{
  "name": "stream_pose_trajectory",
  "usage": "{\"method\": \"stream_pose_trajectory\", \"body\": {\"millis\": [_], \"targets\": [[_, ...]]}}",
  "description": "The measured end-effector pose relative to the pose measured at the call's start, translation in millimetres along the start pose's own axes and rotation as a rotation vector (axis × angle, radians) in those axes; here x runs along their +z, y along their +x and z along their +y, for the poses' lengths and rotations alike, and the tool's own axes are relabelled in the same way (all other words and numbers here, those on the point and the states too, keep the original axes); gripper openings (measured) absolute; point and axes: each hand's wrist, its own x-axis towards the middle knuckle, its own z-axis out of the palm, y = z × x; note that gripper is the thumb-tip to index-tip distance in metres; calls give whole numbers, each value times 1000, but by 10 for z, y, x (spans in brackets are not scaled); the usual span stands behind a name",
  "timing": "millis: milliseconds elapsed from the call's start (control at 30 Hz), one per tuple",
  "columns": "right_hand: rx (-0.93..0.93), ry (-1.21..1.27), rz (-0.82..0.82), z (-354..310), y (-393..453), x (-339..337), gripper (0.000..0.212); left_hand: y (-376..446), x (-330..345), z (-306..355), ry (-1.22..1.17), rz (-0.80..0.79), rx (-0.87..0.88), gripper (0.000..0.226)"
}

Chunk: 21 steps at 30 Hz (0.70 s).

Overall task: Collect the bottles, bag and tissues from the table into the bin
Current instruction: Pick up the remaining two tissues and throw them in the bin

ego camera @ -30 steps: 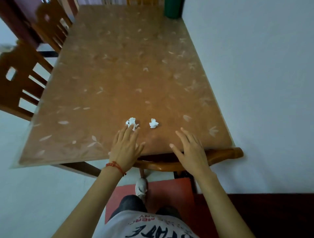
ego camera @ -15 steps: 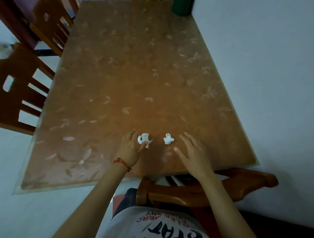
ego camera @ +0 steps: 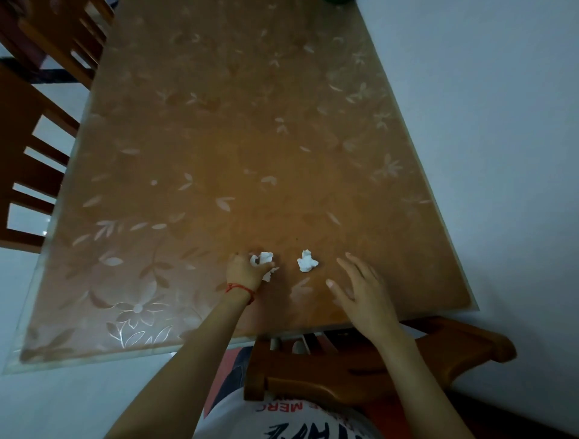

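Two crumpled white tissues lie near the front edge of the brown table [ego camera: 219,141]. My left hand [ego camera: 244,271], with a red thread at the wrist, has its fingers curled round the left tissue [ego camera: 264,260], which still touches the tabletop. The right tissue [ego camera: 307,260] lies free a little to the right. My right hand [ego camera: 360,288] hovers with fingers spread just right of that tissue, apart from it. No bottles, bag or bin are in view.
A wooden chair [ego camera: 360,369] stands tucked under the table's front edge, below my right arm. More wooden chairs [ego camera: 34,150] line the left side. A pale wall [ego camera: 501,125] runs along the table's right edge. A dark green object [ego camera: 340,1] sits at the far edge.
My left hand went from flat behind the left tissue to closing its fingers around it. My right hand moved forward beside the right tissue. The view leaned further over the table.
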Motion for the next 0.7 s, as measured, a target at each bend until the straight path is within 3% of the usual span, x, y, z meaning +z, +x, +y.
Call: {"method": "stream_pose_trajectory", "body": {"millis": [300, 567, 700], "targets": [[11, 120, -9, 127, 132, 86, 53, 93, 71, -77, 30, 45, 39, 27], [2, 146, -61, 108, 417, 203, 50, -13, -40, -160, -220, 60, -5, 9], [27, 169, -51, 37, 610, 328, 51, -142, -127, -142, -322, 56, 1, 12]]}}
